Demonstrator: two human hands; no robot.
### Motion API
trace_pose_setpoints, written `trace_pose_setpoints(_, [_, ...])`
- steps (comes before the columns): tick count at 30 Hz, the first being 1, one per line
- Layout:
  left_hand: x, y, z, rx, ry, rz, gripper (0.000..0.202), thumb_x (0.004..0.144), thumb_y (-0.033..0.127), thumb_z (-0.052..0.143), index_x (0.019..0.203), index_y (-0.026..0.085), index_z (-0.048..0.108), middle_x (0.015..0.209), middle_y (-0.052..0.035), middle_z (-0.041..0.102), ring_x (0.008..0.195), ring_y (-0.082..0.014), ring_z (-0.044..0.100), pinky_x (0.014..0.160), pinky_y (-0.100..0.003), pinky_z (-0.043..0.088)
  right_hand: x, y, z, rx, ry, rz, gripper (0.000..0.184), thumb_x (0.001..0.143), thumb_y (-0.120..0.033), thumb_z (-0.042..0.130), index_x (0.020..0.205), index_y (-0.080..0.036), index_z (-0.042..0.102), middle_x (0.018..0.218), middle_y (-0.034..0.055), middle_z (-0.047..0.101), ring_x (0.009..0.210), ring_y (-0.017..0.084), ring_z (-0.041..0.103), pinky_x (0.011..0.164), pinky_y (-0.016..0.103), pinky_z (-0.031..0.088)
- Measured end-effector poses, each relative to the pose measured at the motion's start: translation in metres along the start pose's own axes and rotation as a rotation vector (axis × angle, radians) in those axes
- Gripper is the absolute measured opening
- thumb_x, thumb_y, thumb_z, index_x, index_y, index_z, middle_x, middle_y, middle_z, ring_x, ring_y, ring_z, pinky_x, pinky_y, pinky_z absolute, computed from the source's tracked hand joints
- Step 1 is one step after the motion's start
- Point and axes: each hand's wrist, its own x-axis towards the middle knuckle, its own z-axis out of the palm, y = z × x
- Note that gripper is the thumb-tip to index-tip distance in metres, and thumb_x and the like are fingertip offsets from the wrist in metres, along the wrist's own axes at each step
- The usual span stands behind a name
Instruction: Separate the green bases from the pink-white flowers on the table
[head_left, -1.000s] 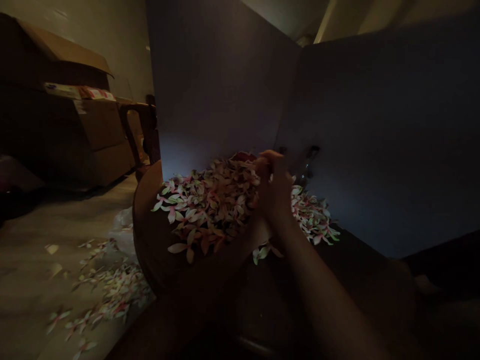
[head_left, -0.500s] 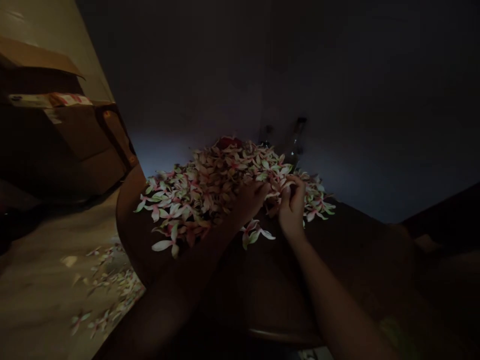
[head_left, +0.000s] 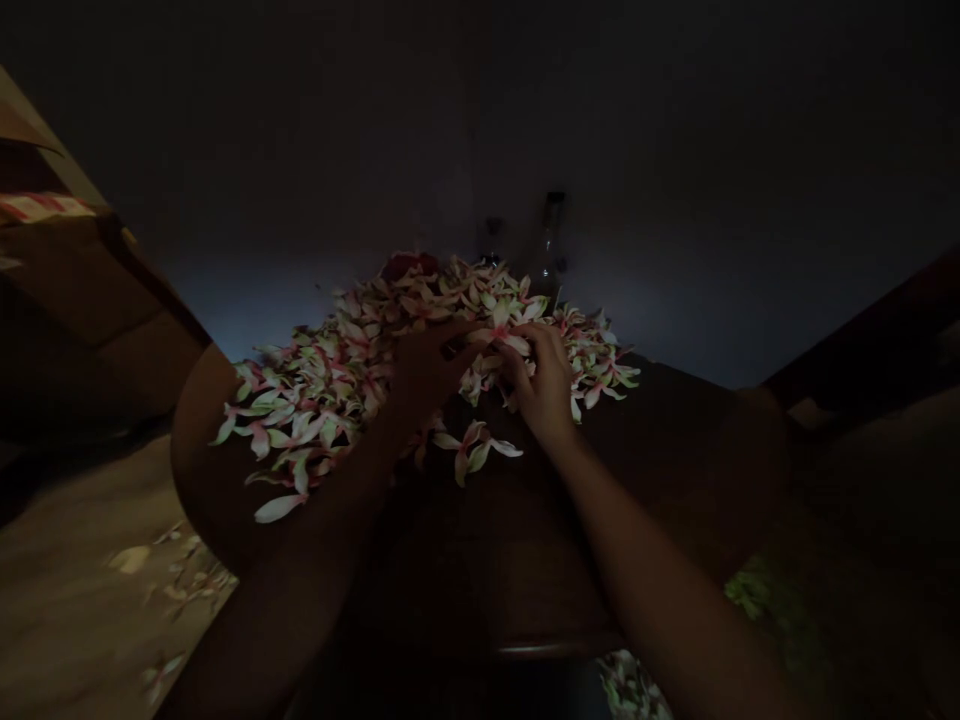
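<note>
A heap of pink-and-white flowers (head_left: pixel 360 350) with green-tinged petals covers the back of a dark round table (head_left: pixel 510 570). At its front edge my right hand (head_left: pixel 549 390) pinches a flower (head_left: pixel 501 332) between thumb and fingers. My left hand (head_left: pixel 424 370), in deep shadow, reaches the same flower from the other side, thumb and fingertips closed at its petals. Nearer to me, a few loose flowers (head_left: pixel 474 450) lie on the tabletop, below and between the hands. The dim light hides the exact fingertip contact.
Behind the heap stand a glass bottle (head_left: pixel 551 240) with a dark cap and a smaller one (head_left: pixel 491 245), close to the dark wall. Something red (head_left: pixel 411 265) pokes out at the top. Cardboard boxes (head_left: pixel 82 270) stand at left; fallen flowers (head_left: pixel 199 580) litter the floor.
The view has swung to the right, so the table appears further left. My hands have lifted slightly off the heap's front, and a spread flower now shows between them.
</note>
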Motion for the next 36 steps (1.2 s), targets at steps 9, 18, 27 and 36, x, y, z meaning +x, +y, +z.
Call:
trace_pose_setpoints(9, [-0.013,-0.007,0.002,0.058,0.013,0.006,0.03,0.091,0.042,0.06,0.106,0.018,0.071,0.088,-0.0037,0.074,0.073,-0.0154,0.066,0.069,-0.025,0.05,-0.001,0.005,-0.001,-0.059,-0.17,-0.018,0.031,0.098,-0.039,0.054,0.118,-0.02,0.068,0.103,0.0095,0.076,0.085,0.022,0.071,0.08,0.035,0.055])
trace_pose_setpoints(18, [-0.017,-0.01,0.014,0.167,-0.163,0.07,0.029,0.098,0.032,0.047,0.112,0.015,0.066,0.102,-0.0082,0.073,0.091,-0.02,0.067,0.086,-0.031,0.048,0.0,0.001,-0.008,-0.079,-0.263,-0.081,0.03,0.1,-0.039,0.05,0.109,-0.018,0.07,0.089,0.0067,0.075,0.074,0.018,0.068,0.071,0.028,0.049])
trace_pose_setpoints(27, [-0.021,-0.016,0.015,0.356,-0.332,0.078,0.037,0.101,0.04,0.042,0.108,0.013,0.067,0.092,-0.0095,0.071,0.085,-0.0226,0.064,0.078,-0.032,0.044,-0.001,0.003,-0.006,-0.036,-0.315,-0.059,0.032,0.101,-0.04,0.046,0.099,-0.021,0.072,0.086,0.0043,0.074,0.073,0.018,0.067,0.07,0.027,0.047])
trace_pose_setpoints(36, [-0.017,-0.016,0.017,0.401,-0.346,0.166,0.032,0.101,0.026,0.038,0.095,0.014,0.067,0.082,-0.0065,0.069,0.072,-0.0177,0.061,0.069,-0.03,0.041,-0.003,0.003,-0.004,0.07,-0.241,0.091,0.033,0.097,-0.045,0.051,0.09,-0.019,0.071,0.071,0.0019,0.068,0.063,0.015,0.061,0.06,0.026,0.043])
